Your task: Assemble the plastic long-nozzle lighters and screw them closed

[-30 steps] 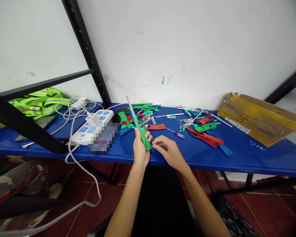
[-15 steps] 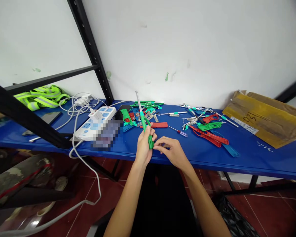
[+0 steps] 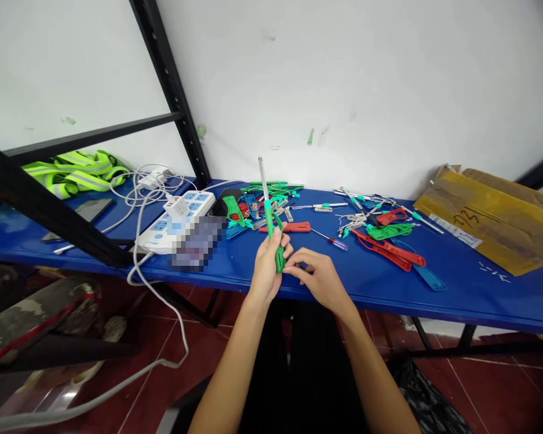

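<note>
My left hand (image 3: 268, 263) is closed round the green handle of a long-necked lighter (image 3: 270, 218), its metal tube tilted up and away from me. At the handle's lower end, my right hand (image 3: 319, 278) has thumb and forefinger pinched against its right side. Whatever lies between those fingertips is too small to make out. Just beyond my hands is a red handle piece (image 3: 296, 227), and a screwdriver (image 3: 338, 243) with a clear purple grip lies to its right.
Green, red and blue handle parts (image 3: 235, 211) are heaped behind my hands, with more red handle shells (image 3: 389, 252) and metal tubes at right. A power strip (image 3: 156, 235) and blurred-out phone (image 3: 198, 241) sit left. A taped carton (image 3: 493, 217) stands right; a black rack post (image 3: 174, 90) rises behind.
The whole view has shifted slightly, so the bench items appear a little farther right. Both hands keep nearly the same pose at the lighter, which stands slightly more upright.
</note>
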Available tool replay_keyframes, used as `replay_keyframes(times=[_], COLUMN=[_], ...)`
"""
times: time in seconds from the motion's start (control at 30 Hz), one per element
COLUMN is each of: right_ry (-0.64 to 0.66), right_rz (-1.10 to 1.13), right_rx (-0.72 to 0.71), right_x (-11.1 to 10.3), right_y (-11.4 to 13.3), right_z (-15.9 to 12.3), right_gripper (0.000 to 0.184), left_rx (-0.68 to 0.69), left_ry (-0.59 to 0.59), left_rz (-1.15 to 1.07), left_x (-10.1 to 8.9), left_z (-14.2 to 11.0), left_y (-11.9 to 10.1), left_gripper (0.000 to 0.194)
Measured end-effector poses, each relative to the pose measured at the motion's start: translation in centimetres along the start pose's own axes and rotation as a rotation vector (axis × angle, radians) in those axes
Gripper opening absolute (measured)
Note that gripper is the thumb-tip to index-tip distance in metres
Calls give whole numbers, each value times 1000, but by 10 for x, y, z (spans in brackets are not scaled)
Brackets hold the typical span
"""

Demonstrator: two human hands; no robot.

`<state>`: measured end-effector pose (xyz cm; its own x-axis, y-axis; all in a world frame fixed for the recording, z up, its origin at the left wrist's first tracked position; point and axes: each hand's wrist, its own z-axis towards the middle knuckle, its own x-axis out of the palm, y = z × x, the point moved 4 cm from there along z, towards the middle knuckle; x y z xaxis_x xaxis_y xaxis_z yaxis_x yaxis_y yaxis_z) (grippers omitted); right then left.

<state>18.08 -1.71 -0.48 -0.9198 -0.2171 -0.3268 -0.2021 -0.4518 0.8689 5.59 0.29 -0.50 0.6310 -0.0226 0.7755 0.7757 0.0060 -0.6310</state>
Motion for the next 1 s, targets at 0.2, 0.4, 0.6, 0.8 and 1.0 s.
replay_keyframes(times=[0.2,0.4,0.6,0.8,1.0], right_ry=[-3,-6,-22,-2,-64], right_rz=[0,38,43,54,136], right_rx=[9,83,125,65,200], right_x=[-1,-2,-3,-3,4], right_y=[0,-6,-9,-8,-15], right_z=[1,1,1,6,1], right_gripper=[38,42,43,42,61], left_rx=[-2,-19,-22,-14,-30], left_ry=[80,173,161,159,211], left_rz=[19,-8,-32,-42,-70], left_x=[2,4,5,4,6], left_z=[-5,-11,-10,-11,-15], left_y=[-2,-7,-8,-8,-13], left_gripper=[49,63,74,80,84])
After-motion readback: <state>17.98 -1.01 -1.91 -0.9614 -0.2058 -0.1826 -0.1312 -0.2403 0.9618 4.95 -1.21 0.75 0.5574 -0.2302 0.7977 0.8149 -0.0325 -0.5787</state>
